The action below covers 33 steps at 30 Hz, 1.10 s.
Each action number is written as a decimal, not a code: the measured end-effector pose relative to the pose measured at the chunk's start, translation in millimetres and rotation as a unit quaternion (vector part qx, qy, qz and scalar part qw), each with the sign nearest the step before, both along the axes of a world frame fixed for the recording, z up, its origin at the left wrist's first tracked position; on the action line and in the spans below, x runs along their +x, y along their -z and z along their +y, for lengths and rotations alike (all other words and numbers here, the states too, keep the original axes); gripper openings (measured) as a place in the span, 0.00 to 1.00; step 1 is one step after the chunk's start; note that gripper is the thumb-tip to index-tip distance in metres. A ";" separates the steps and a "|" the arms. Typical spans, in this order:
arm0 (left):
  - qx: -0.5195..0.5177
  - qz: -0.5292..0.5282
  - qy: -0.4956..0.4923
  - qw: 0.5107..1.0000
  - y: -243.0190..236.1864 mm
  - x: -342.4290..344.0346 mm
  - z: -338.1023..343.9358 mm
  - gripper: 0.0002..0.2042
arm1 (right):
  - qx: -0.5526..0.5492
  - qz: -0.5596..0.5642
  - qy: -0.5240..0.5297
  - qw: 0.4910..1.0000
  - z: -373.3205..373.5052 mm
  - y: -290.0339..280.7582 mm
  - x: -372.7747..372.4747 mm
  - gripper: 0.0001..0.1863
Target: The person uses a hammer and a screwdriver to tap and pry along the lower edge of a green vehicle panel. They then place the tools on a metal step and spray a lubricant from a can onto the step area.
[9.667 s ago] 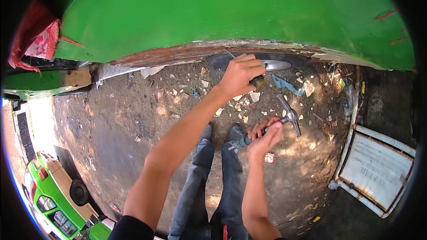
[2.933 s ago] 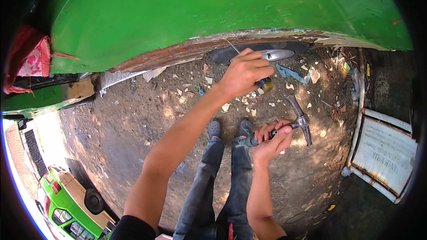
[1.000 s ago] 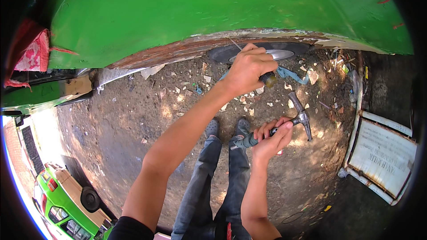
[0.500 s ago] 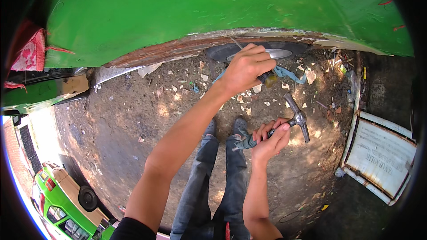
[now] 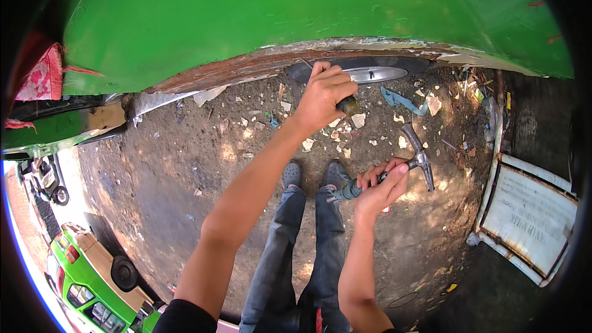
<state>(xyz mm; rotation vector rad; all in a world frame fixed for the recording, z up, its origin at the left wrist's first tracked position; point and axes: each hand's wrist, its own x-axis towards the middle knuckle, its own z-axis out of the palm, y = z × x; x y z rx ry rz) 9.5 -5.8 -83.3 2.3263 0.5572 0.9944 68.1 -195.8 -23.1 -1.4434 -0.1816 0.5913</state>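
Note:
My left hand (image 5: 325, 95) is closed round a screwdriver (image 5: 348, 106). Its dark, yellowish handle end sticks out on the right side of my fist. The thin shaft (image 5: 306, 63) points up and left at the rough, scraped lower edge (image 5: 246, 66) of a green vehicle body panel (image 5: 296, 12); whether the tip touches cannot be made out. Lower and to the right, my right hand (image 5: 377, 188) grips a hammer (image 5: 422, 159) near its head. The metal head stands out past my fingers, apart from the screwdriver, and the handle is wrapped in grey-green material.
Under the panel edge shows a wheel (image 5: 382, 73). Pale flakes (image 5: 359, 120) and a blue cloth strip (image 5: 404, 100) litter the dirt ground. A rusty white metal sign (image 5: 524, 209) lies at the right. Another green vehicle (image 5: 92, 283) and a motorcycle (image 5: 49, 182) stand at the left.
My left hand has shifted left along the panel edge with the screwdriver. The hammer in my right hand has moved slightly up and right. A motorcycle has come into view at the far left.

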 end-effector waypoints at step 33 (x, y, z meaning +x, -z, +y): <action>-0.135 -0.183 -0.048 0.973 -64.8 9.5 16.0 0.09 | -0.045 -0.017 -0.130 0.990 -12.4 -23.0 27.1 0.22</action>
